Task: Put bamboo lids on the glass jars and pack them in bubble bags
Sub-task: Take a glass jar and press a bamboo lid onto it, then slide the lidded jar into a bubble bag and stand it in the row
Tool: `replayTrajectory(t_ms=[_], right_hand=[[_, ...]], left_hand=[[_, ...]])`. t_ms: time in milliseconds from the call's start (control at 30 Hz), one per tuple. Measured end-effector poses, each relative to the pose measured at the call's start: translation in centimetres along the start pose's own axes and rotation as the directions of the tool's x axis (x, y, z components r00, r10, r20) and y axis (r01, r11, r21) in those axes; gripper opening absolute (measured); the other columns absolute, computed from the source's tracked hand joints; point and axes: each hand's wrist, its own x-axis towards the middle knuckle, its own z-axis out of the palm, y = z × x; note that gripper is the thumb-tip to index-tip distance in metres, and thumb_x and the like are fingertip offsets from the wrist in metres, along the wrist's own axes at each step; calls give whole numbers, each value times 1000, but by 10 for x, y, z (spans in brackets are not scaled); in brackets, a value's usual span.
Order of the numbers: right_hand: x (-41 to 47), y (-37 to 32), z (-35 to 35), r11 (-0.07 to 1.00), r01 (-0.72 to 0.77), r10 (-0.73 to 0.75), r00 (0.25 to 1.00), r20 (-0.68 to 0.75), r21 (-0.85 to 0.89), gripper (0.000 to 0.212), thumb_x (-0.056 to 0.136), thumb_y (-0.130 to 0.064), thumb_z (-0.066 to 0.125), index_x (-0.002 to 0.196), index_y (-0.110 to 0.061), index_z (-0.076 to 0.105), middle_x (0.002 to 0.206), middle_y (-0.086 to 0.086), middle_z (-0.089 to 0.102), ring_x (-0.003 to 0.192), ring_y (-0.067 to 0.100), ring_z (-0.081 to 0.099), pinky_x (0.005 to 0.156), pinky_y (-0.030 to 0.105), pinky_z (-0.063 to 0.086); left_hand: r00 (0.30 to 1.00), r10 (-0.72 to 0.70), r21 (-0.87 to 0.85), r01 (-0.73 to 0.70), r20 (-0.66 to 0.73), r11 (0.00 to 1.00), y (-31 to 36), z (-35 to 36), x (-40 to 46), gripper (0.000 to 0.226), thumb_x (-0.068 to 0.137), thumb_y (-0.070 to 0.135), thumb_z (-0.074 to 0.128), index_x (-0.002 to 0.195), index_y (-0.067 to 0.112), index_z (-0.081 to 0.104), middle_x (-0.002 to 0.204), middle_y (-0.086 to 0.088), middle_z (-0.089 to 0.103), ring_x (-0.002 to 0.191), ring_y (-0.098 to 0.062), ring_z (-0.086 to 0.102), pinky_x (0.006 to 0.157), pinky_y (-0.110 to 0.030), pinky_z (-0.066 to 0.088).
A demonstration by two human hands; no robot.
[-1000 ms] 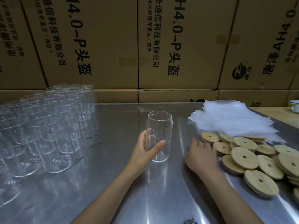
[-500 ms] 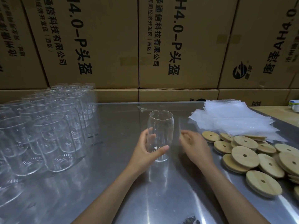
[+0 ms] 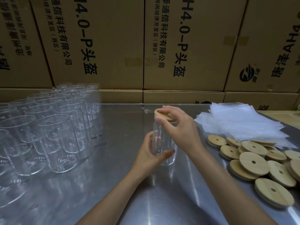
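A clear glass jar (image 3: 164, 140) stands upright on the steel table (image 3: 123, 184) in the middle. My left hand (image 3: 151, 155) grips its lower body, thumb in front. My right hand (image 3: 180, 125) pinches a round bamboo lid (image 3: 162, 115) and holds it on the jar's mouth, slightly tilted. Fingers hide most of the lid. A heap of several bamboo lids (image 3: 254, 161) with centre holes lies to the right. Behind the heap is a stack of bubble bags (image 3: 240, 122).
Several empty glass jars (image 3: 48, 130) crowd the left side of the table in rows. Large cardboard boxes (image 3: 103, 46) form a wall along the table's far edge. A wooden surface (image 3: 285, 115) shows at the far right.
My right hand has taken a bamboo lid from the heap and brought it left and up onto the jar's mouth. My left hand has kept its hold on the jar.
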Motion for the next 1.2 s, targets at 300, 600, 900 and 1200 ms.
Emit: replayTrajectory(t_ms=[300, 600, 900, 1200], right_hand=[[-3, 2, -8, 975, 66, -52, 996, 68, -214, 31, 85, -48, 65, 111, -30, 69, 121, -14, 63, 126, 7, 46, 103, 30, 39], [-6, -1, -8, 926, 95, -78, 995, 63, -365, 34, 81, -53, 67, 108, -31, 68, 136, -12, 56, 141, 8, 29, 116, 45, 16], [-1, 17, -7, 1000, -13, 13, 999, -30, -3, 45, 86, -60, 39, 99, -32, 71, 115, -23, 60, 122, -6, 41, 101, 13, 28], [18, 140, -75, 614, -448, 420, 883, -212, -649, 34, 94, -20, 52, 126, -12, 58, 139, 11, 50, 131, 29, 38, 104, 45, 38]], left_hand=[[1000, 2, 23, -2, -3, 1000, 5, 2, -3, 83, 56, 43, 84, 128, 28, 46, 128, 5, 56, 121, 3, 51, 95, -22, 49], [1000, -3, 35, 3, -5, 999, 8, 3, -6, 84, 58, 48, 83, 131, 28, 46, 128, 8, 58, 124, -7, 53, 102, -47, 47], [1000, -6, 51, 6, 1, 999, 8, 2, -6, 86, 59, 45, 88, 130, 30, 42, 128, 5, 54, 112, 14, 52, 90, -18, 50], [1000, -6, 69, 6, 11, 998, 8, 1, -5, 83, 62, 42, 86, 131, 31, 41, 127, 9, 53, 119, 6, 50, 99, -25, 47]])
